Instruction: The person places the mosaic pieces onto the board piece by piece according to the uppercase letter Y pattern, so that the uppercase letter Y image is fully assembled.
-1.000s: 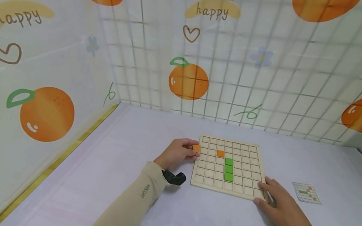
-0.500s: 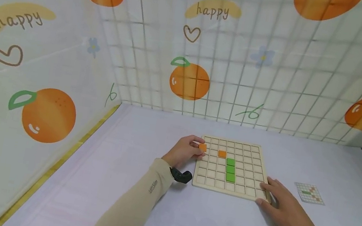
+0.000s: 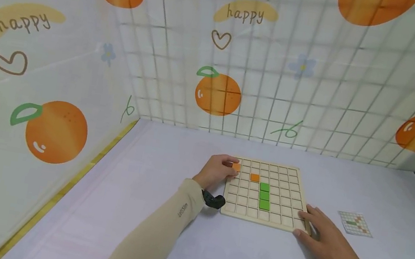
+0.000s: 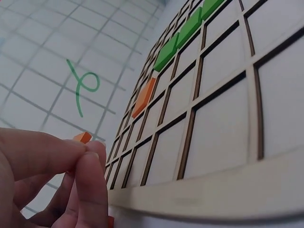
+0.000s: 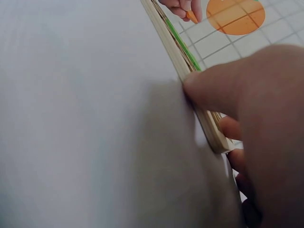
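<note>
My left hand point(image 3: 216, 172) pinches an orange square tile point(image 3: 236, 167) between thumb and fingertips, over the far left corner of a wooden grid board point(image 3: 286, 193). In the left wrist view, only a bit of the held tile point(image 4: 83, 137) shows above the fingertips. Another orange tile point(image 3: 255, 178) sits in a cell further in, with a column of green tiles point(image 3: 264, 196) just right of it. My right hand point(image 3: 323, 243) holds the board's near right corner; in the right wrist view its thumb point(image 5: 204, 88) presses against the front edge.
A small card point(image 3: 355, 224) printed with a coloured grid pattern lies right of the board. A pale cloth point(image 3: 162, 154) covers the table. Behind it hangs a sheet with printed oranges point(image 3: 218, 94) over a wire grid. A yellow strip point(image 3: 70, 184) runs along the left edge.
My left hand has carried the orange tile to the right, from beside the board's left edge to over its far left corner. The right hand stays at its corner.
</note>
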`<state>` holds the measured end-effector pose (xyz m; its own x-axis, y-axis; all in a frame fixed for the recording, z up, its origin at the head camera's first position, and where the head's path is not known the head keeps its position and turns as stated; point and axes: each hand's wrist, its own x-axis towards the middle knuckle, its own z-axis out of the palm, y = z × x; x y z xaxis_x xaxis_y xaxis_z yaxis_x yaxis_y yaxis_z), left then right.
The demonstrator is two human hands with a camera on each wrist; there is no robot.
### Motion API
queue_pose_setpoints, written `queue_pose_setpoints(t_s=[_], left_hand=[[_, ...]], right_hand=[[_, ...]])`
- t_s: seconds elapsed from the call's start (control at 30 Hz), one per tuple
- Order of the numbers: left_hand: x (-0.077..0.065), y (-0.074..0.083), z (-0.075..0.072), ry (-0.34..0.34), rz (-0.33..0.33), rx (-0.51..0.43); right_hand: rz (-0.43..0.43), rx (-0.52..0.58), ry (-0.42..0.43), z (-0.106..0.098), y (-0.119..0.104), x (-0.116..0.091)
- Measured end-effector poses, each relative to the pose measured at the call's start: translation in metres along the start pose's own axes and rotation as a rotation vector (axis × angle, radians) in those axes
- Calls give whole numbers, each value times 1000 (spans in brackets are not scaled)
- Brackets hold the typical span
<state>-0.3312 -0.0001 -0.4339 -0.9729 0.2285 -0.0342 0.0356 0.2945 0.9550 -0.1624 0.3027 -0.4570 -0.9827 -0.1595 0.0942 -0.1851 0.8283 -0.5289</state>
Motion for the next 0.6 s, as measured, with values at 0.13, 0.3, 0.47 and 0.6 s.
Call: queue_pose_setpoints(t_s=[0.13,0.3,0.47,0.6], left_hand=[[1,1,2,-15,11,46],[7,2,5,-52,-2,50],[13,4,8,-48,13,67],[15,5,10,-53,2,55]], right_hand=[[11,-2,-7,1,-1,0],[10,-9,-3,1,0,0],[3,-19,5,1,0,0],[14,-18,-5,2,0,1]])
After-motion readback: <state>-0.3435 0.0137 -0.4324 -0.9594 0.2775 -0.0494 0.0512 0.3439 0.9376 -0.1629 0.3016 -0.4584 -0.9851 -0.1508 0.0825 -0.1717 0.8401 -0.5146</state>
